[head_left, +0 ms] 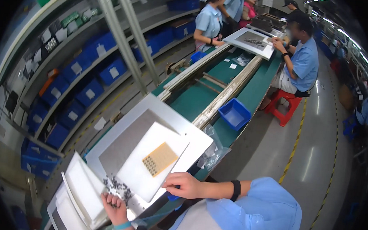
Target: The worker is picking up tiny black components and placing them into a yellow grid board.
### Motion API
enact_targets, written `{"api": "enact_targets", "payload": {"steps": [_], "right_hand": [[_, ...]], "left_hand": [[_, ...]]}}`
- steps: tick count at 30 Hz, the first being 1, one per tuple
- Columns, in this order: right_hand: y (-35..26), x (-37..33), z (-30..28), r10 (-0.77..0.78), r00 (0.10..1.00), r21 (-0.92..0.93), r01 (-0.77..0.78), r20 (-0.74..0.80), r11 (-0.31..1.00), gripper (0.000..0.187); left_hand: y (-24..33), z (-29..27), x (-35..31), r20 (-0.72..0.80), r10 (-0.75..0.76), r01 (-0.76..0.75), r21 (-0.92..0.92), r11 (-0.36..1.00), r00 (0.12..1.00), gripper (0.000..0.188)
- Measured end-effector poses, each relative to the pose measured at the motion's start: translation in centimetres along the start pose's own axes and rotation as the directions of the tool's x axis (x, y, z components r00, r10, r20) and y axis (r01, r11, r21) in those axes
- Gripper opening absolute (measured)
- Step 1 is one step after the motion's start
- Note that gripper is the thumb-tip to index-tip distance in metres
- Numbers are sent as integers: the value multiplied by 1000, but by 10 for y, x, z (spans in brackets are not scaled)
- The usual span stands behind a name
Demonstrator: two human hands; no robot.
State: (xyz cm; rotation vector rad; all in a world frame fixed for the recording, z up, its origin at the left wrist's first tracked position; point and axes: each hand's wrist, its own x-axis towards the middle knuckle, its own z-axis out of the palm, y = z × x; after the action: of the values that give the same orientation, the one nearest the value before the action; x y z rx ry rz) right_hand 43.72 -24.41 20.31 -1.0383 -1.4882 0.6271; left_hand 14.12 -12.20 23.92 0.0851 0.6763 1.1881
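Observation:
My left hand (115,209) has its fingers curled beside a heap of small dark parts (119,188); what they hold, if anything, is hidden. A white board (133,170) lies tilted across a pale frame (153,109) with a grey inset panel. On that board rests a tan tray (161,159), a grid with dark pieces filling several rows at its left side. My right hand (184,185) is closed at the board's right edge, close to the tray. Its fingertips are bunched together, and I cannot make out anything between them.
White sheets (80,184) stand left of my left hand. Beyond the frame are a blue bin (235,113), clear plastic bags (215,152) and a worn rail (231,90). Shelves hold blue boxes (89,92). Co-workers sit and stand around another frame (248,41) farther along.

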Motion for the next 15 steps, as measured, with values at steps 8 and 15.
{"api": "enact_targets", "payload": {"steps": [8, 15], "right_hand": [[21, 66, 171, -66, 942, 1, 69, 329, 998, 15], [43, 111, 263, -98, 930, -150, 160, 353, 976, 18]], "left_hand": [[46, -64, 54, -15, -72, 59, -413, 909, 997, 23], [68, -94, 78, 6, -116, 115, -150, 982, 993, 24]]}}
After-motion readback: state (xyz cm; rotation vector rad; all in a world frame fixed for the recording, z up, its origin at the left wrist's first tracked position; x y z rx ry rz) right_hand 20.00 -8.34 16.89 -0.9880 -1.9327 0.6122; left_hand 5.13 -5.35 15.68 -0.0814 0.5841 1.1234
